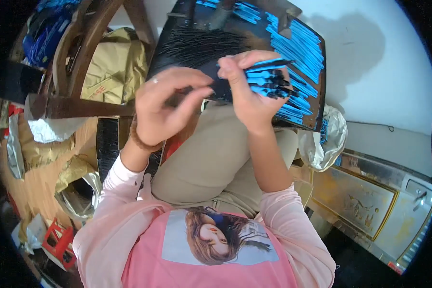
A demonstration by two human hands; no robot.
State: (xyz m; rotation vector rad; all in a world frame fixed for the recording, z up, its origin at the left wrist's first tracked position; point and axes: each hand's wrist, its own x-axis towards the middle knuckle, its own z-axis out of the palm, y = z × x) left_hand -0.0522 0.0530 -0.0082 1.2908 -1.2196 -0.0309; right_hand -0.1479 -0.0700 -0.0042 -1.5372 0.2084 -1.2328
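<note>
In my right hand (257, 91) is a bundle of slim blue sticks with black ends (264, 79), held in closed fingers with the black ends showing. My left hand (170, 103) is raised to its left, thumb and fingertips curved and slightly apart, with nothing visible between them. Beyond the hands is a dark work table (254, 41). A heap of thin black rods (197, 45) lies on its left part. Long blue strips (297, 53) are piled on the right part and reach beneath my right hand.
A wooden chair frame (81, 108) stands at the left, with a gold bag (115, 67) behind it. Open foil-lined bags (79, 185) sit on the floor. A white sack (331, 139) hangs by the table's right corner. At the right is a white wall (389, 86).
</note>
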